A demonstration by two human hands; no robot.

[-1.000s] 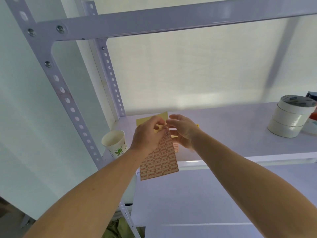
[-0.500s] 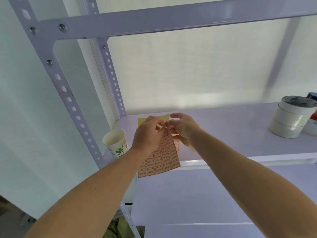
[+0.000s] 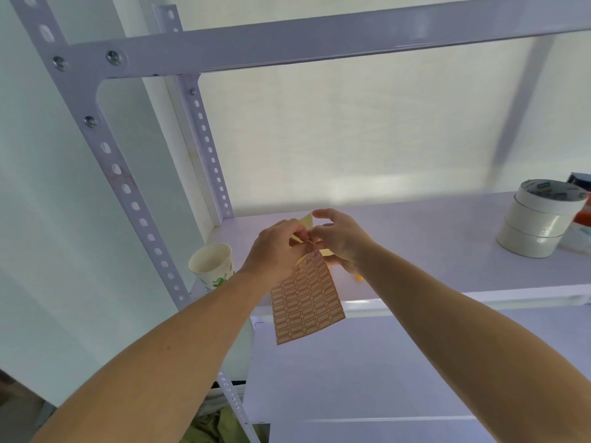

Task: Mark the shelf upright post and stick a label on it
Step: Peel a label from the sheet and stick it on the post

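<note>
Over the front edge of the shelf [image 3: 431, 247] both hands are busy with the stickers. My left hand [image 3: 275, 254] has its fingers [image 3: 295, 233] clamped on the top of the label sheet [image 3: 307, 305], which dangles below it a bit skewed. Compared with a second ago the sheet has swung slightly to the right. My right hand [image 3: 340, 243] has also changed shape: the forefinger now sticks up straight, while the thumb and the finger next to it nip at the sheet's top corner. So I reckon I'm mid-peel. Whether a label has actually come free I can't tell, it's tiny and tucked between the two hands. Nothing is stuck anywhere yet, so the sticking half is still to do.

Rest of the scene, from the left. The upright post [image 3: 121, 183] slants up the left side, well apart from my hands. It has a faint reddish smudge partway up, which might be my mark, but honestly I can't say. A paper cup [image 3: 212, 266] sits on the shelf just beside the post. A yellow pad [image 3: 307, 219] peeks out behind my hands. Tape rolls [image 3: 540, 225] are stacked far right.

Nothing really blocks the way over to the post. The cup is the only thing I could knock, and only if I reach low.
</note>
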